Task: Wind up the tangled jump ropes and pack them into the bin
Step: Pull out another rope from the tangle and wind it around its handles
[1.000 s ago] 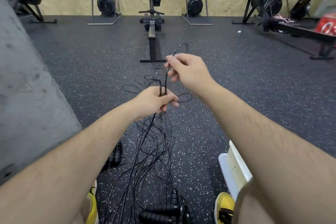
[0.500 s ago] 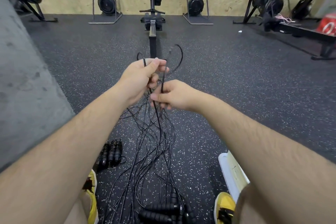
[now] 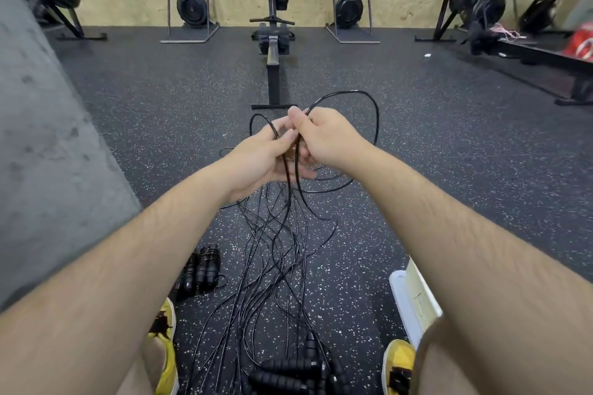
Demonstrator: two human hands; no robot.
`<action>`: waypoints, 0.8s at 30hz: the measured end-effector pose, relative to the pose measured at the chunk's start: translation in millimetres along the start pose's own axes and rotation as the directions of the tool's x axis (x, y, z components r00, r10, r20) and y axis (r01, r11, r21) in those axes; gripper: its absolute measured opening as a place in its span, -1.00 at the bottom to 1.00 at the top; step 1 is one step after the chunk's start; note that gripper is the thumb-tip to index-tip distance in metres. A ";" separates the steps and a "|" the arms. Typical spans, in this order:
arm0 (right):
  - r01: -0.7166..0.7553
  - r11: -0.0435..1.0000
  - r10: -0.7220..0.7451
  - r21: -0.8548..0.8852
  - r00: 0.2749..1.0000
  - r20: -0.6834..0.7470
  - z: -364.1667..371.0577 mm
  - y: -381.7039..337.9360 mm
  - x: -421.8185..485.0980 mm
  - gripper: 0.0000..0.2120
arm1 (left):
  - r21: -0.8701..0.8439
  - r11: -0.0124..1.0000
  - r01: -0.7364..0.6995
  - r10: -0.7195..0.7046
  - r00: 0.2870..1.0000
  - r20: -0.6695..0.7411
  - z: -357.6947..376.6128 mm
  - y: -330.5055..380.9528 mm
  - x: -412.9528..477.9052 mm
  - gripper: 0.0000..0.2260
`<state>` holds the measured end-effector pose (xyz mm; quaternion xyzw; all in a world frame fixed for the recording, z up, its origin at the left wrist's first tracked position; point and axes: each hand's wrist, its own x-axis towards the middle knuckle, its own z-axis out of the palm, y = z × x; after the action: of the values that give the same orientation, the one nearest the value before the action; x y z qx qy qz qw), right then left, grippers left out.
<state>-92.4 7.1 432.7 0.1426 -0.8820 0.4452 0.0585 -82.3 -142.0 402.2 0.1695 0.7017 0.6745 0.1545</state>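
A tangle of thin black jump ropes lies on the speckled rubber floor between the person's yellow shoes, its cords rising to two hands held close together. The left hand, fingers loosely curled, holds several cords across its palm. The right hand pinches a cord that arches up in a loop. Black foam handles lie nearest the viewer. A white bin sits partly hidden under the right forearm. A rowing machine stands beyond.
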 end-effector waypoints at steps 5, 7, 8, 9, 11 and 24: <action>-0.083 0.996 0.084 -0.025 0.995 0.053 -3.7 7.3 -1.8 -0.48 | -0.010 0.999 0.046 -0.046 0.996 -0.080 7.6 -0.4 2.0 -0.79; -0.181 0.976 0.147 0.123 0.959 0.243 -5.2 7.9 -6.7 -0.58 | -0.048 0.999 -0.016 0.007 0.981 -0.195 8.0 4.1 7.8 -0.77; -0.233 0.951 0.158 0.202 0.930 0.332 -3.8 8.6 -9.4 -0.65 | -0.100 0.994 -0.048 0.024 0.973 -0.229 7.1 7.4 10.5 -0.77; -0.259 0.939 0.155 0.227 0.907 0.393 -1.7 7.8 -13.6 -0.68 | -0.171 0.982 -0.074 0.030 0.969 -0.244 5.8 11.5 12.4 -0.77; -0.195 0.977 0.137 0.084 0.881 0.452 7.2 8.4 -20.4 -0.70 | -0.303 0.946 -0.115 0.037 0.967 -0.250 1.7 18.6 14.1 -0.77; 0.026 0.995 -0.016 0.095 0.994 -0.105 -0.9 5.5 6.2 -0.79 | 0.253 0.963 0.091 -0.111 0.992 0.067 0.7 -17.6 -7.2 -0.74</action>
<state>-100.0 9.6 430.4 0.1310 -0.8537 0.4935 0.1023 -76.1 -145.2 384.5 0.1784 0.7818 0.5650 0.1943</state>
